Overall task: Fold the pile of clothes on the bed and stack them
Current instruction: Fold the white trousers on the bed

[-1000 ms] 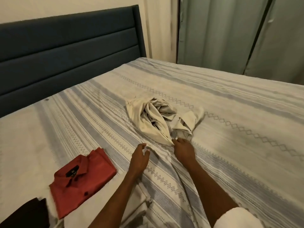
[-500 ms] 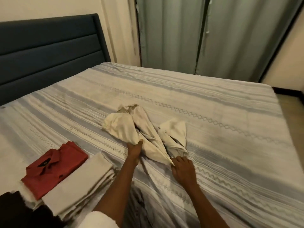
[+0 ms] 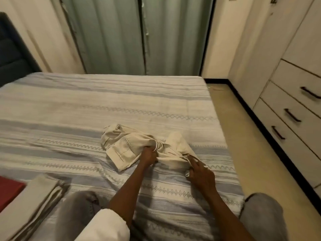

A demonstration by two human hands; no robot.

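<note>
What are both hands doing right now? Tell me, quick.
Left hand: closed, gripping the bunched middle of the beige trousers.
Right hand: pinching the trousers' near edge, two fingers straight.

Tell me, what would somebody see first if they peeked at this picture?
Two hands in the middle of the striped bed: the left hand grips a crumpled beige pair of trousers while the right hand pinches its other end. At the lower left lie a folded beige cloth and a folded red shirt. Pale green curtains hang behind the bed.
</note>
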